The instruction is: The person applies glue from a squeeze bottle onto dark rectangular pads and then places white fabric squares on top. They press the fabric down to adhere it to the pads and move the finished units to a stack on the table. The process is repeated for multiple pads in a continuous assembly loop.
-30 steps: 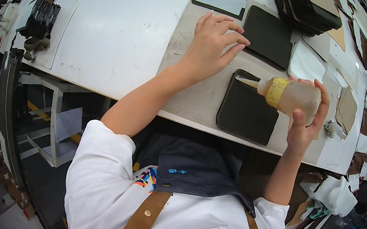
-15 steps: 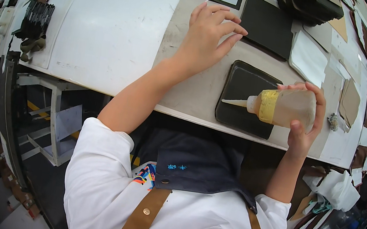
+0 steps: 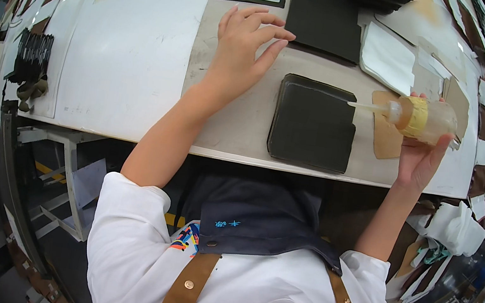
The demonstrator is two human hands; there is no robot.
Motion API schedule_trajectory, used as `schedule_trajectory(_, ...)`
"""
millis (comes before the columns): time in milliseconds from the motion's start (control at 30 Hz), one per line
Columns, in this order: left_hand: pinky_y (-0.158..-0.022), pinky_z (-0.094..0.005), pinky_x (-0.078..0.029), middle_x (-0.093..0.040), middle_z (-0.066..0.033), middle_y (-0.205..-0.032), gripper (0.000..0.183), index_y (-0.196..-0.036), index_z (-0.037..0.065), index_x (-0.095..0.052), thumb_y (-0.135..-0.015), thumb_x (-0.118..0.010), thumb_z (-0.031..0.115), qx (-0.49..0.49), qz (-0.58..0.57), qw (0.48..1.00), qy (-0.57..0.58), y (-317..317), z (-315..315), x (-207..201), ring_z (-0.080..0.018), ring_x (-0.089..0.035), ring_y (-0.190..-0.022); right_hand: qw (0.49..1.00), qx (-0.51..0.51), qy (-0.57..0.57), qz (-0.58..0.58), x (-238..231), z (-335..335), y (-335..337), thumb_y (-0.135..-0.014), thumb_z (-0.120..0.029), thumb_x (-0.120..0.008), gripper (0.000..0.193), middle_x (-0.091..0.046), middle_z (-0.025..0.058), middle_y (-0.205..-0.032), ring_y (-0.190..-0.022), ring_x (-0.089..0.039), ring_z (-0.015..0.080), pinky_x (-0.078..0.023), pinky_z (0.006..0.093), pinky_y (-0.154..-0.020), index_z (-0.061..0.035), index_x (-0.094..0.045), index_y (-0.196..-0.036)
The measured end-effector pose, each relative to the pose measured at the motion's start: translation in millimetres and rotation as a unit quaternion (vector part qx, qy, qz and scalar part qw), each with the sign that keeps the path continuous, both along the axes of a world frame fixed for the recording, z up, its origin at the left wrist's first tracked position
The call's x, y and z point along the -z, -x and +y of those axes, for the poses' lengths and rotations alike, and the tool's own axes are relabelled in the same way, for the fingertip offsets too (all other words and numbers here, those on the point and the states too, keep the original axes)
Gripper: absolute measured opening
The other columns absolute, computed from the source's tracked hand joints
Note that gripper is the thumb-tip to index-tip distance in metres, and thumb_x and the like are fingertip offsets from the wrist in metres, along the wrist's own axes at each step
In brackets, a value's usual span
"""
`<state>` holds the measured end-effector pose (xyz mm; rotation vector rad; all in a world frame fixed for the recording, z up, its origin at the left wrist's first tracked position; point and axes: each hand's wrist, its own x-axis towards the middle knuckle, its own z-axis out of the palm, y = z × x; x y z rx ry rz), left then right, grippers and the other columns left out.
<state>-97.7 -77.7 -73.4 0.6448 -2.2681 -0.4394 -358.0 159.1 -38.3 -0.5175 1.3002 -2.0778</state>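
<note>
A dark square panel (image 3: 313,123) lies at the near edge of the workbench (image 3: 135,63). Just right of the panel, the right hand (image 3: 421,159) wraps its fingers round a glue bottle (image 3: 418,117), nozzle pointing at it. Left of the panel, the left hand (image 3: 239,55) rests flat, fingers spread. Beyond the panel lies another dark panel (image 3: 328,23).

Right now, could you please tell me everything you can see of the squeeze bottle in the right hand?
The squeeze bottle is clear plastic, looks nearly empty, and has a yellowish band near its neck and a long pale nozzle. It lies almost level, nozzle pointing left toward the dark square panel, its tip over that panel's right edge. The right hand grips it from beneath, above the table.
</note>
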Motion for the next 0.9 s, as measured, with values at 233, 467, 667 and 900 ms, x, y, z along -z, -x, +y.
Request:
schedule_trajectory(233,-0.118,-0.0495,-0.024,-0.068,-0.0018,-0.119,0.016,-0.105,0.015,-0.077,-0.095,-0.065,0.013,0.003,-0.014,1.0,-0.008,0,-1,-2,-0.0256,-0.053,-0.13,0.974,0.027,-0.014,0.226,-10,5,11,-0.086,-0.054,-0.078,0.087,-0.059,0.0265,-0.135,-0.128,-0.059,0.0378,-0.046,0.0491,-0.112,-0.0031,-0.041,-0.146)
schedule_trajectory(467,-0.118,-0.0503,-0.024,-0.068,-0.0012,-0.119,0.017,-0.107,0.016,-0.077,-0.095,-0.065,0.013,0.004,-0.024,1.0,-0.004,0,-2,1,-0.0259,-0.053,-0.13,0.964,0.018,-0.023,0.265,-13,0,9,-0.084,-0.054,-0.079,0.088,-0.062,0.0248,-0.13,-0.126,-0.061,0.0364,-0.048,0.0479,-0.111,-0.0023,-0.042,-0.145)
schedule_trajectory(667,-0.119,-0.0511,-0.023,-0.068,-0.0013,-0.119,0.017,-0.108,0.016,-0.077,-0.096,-0.064,0.014,0.006,-0.025,1.0,-0.003,-1,-2,0,-0.0259,-0.053,-0.13,0.954,0.009,-0.062,0.292,-13,1,13,-0.082,-0.062,-0.077,0.094,-0.062,0.0239,-0.129,-0.125,-0.061,0.0368,-0.048,0.05,-0.111,-0.0006,-0.042,-0.145)
schedule_trajectory(900,-0.119,-0.0514,-0.023,-0.068,-0.0014,-0.12,0.017,-0.108,0.017,-0.077,-0.097,-0.064,0.015,0.008,-0.024,1.0,-0.003,0,-1,-1,-0.0253,-0.053,-0.129,0.946,-0.002,-0.081,0.313,-17,10,7,-0.08,-0.065,-0.076,0.097,-0.065,0.0224,-0.122,-0.117,-0.066,0.0359,-0.051,0.0499,-0.106,-0.0005,-0.043,-0.144)
